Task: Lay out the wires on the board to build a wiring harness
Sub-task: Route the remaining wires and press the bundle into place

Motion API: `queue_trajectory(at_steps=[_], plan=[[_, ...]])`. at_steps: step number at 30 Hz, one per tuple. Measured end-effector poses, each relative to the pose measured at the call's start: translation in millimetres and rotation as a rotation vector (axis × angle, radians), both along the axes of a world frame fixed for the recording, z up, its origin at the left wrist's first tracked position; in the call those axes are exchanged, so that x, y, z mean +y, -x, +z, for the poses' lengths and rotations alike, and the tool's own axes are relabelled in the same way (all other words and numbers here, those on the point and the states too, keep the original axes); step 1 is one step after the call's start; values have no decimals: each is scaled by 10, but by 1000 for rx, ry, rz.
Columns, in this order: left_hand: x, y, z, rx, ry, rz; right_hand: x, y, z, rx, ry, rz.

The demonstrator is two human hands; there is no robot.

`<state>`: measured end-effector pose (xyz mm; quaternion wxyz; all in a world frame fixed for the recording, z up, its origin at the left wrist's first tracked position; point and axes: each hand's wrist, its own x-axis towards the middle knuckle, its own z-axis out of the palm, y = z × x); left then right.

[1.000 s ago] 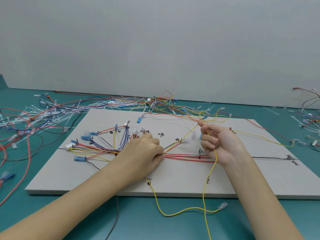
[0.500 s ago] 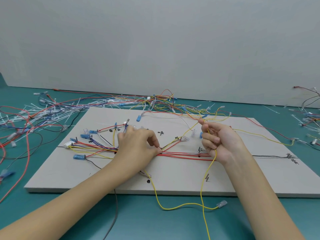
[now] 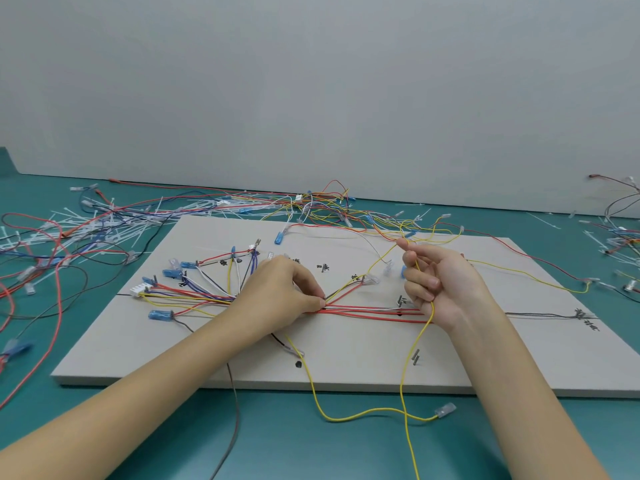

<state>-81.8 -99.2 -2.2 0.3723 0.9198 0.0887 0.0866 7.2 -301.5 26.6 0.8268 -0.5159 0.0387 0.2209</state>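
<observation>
A pale grey board lies flat on the teal table, marked with black labels. A bundle of red wires runs along its middle, fanning left into coloured wires with blue connectors and a white plug. My left hand rests on the bundle and pinches the wires at their junction. My right hand, raised just above the board, grips a yellow wire that hangs down past the board's front edge. A second yellow wire loops off the front edge to a clear terminal.
A tangle of loose wires and white cable ties covers the table left and behind the board. More wires lie at the far right. A grey wire trails off the front edge. A grey wall stands behind.
My left hand slid right along the bundle and now pinches the junction. My right hand stayed in place holding the yellow wire.
</observation>
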Motion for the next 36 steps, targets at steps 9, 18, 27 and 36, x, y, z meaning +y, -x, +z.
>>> queue_trajectory(at_steps=[9,18,27,36], plan=[[10,-50,19,90,133,-62,-16,-4,6,36,-39,29],[37,-156,73,161,112,-73,-26,-4,15,46,-62,54],[59,-127,29,111,139,-103,-6,-3,19,83,-129,5],[61,-68,-1,-179,-422,-297,25,23,16,60,-139,-60]])
